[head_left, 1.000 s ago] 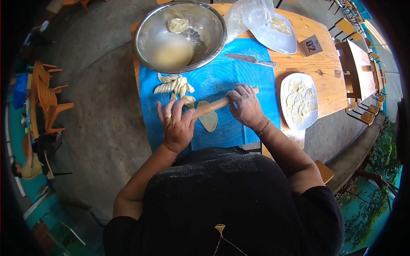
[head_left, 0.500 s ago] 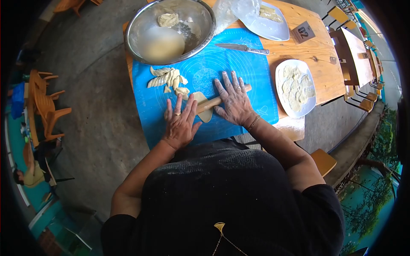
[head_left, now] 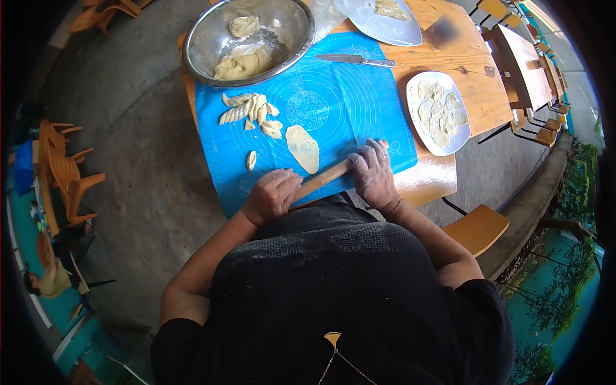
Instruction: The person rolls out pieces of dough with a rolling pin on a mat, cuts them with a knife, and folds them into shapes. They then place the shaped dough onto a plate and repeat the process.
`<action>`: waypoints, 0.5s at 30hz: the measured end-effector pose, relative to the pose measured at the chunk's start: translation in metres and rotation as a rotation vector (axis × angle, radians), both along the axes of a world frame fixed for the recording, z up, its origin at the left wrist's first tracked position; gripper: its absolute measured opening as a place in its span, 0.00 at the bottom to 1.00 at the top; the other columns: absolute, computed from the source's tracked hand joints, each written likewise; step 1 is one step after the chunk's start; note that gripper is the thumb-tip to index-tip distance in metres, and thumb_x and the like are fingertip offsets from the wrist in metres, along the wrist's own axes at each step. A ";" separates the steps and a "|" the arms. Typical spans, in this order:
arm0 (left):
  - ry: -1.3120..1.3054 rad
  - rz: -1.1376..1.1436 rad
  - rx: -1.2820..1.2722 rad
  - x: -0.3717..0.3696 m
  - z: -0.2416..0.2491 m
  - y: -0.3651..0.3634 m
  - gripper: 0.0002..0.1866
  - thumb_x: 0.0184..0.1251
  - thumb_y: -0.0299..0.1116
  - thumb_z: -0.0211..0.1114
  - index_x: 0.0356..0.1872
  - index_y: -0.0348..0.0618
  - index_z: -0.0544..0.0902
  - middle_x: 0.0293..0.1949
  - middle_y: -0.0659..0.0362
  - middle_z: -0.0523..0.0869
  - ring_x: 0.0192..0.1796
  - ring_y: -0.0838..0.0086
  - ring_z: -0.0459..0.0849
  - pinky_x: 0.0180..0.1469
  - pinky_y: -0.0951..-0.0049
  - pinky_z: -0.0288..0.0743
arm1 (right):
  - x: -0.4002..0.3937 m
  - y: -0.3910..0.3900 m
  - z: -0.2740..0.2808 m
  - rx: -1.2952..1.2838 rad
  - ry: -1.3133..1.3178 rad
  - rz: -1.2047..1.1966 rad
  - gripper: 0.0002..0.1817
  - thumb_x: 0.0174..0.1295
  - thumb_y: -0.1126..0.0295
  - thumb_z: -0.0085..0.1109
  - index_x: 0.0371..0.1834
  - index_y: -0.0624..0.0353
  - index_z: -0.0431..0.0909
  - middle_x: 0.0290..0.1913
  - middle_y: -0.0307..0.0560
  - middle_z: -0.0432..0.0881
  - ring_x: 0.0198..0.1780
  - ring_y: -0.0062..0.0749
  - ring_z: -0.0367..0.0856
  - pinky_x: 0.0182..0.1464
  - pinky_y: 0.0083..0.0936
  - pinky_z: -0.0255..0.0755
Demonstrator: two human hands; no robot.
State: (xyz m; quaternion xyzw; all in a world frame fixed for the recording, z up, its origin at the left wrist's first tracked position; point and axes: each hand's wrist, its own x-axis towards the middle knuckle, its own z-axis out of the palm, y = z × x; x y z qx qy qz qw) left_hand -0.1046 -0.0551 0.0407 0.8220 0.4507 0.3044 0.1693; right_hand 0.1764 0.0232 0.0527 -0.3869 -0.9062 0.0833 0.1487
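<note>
A wooden rolling pin (head_left: 326, 179) lies at the near edge of the blue mat (head_left: 359, 115). My left hand (head_left: 274, 194) is curled over its left end. The right end sits under the bent fingers of my floury right hand (head_left: 373, 172). Just beyond the pin is a flat oval of rolled dough (head_left: 302, 149), apart from both hands. One small dough piece (head_left: 251, 160) rests on the mat near my left hand. Farther back is a pile of cut dough pieces (head_left: 251, 110).
A steel bowl (head_left: 301, 48) with dough lumps stands at the back left. A knife (head_left: 356, 59) lies across the mat's far side. To the right, a white plate (head_left: 465, 128) holds flat dough pieces; another plate (head_left: 410, 40) stands behind. Chairs surround the wooden table (head_left: 487, 109).
Both hands have drawn the rolling pin toward my body, off the flattened dough. My fingers went from stretched flat to curled around the pin, and the dough oval is uncovered.
</note>
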 end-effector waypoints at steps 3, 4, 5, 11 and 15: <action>-0.074 0.098 -0.042 0.000 0.020 0.029 0.13 0.65 0.26 0.64 0.49 0.32 0.83 0.51 0.49 0.85 0.53 0.54 0.84 0.57 0.60 0.78 | 0.002 -0.005 0.006 0.021 0.088 -0.024 0.17 0.53 0.75 0.58 0.48 0.57 0.73 0.46 0.53 0.73 0.55 0.54 0.73 0.68 0.55 0.61; -0.075 0.148 -0.070 -0.001 0.022 0.046 0.13 0.64 0.25 0.65 0.49 0.32 0.82 0.50 0.48 0.84 0.53 0.53 0.83 0.57 0.60 0.77 | 0.006 -0.006 0.011 -0.027 0.111 -0.065 0.18 0.52 0.75 0.59 0.48 0.57 0.73 0.46 0.53 0.73 0.54 0.54 0.73 0.66 0.53 0.63; -0.072 0.149 -0.065 -0.003 0.021 0.063 0.13 0.64 0.25 0.65 0.49 0.32 0.82 0.50 0.48 0.84 0.53 0.53 0.83 0.57 0.60 0.77 | 0.010 -0.006 0.016 -0.073 0.134 -0.102 0.19 0.51 0.75 0.60 0.48 0.57 0.73 0.47 0.53 0.73 0.52 0.53 0.73 0.64 0.51 0.64; 0.169 0.088 -0.267 -0.004 0.016 0.117 0.19 0.62 0.26 0.67 0.55 0.32 0.80 0.56 0.46 0.80 0.60 0.52 0.77 0.63 0.58 0.71 | 0.037 0.018 0.031 -0.034 0.244 -0.336 0.16 0.50 0.77 0.61 0.43 0.58 0.71 0.41 0.52 0.72 0.45 0.50 0.73 0.47 0.42 0.69; 0.293 0.148 -0.316 0.006 0.021 0.119 0.14 0.61 0.29 0.69 0.46 0.35 0.82 0.48 0.46 0.80 0.55 0.51 0.77 0.60 0.57 0.71 | 0.040 0.036 0.014 -0.049 0.183 -0.422 0.17 0.50 0.77 0.61 0.45 0.57 0.72 0.42 0.52 0.73 0.46 0.51 0.73 0.49 0.44 0.69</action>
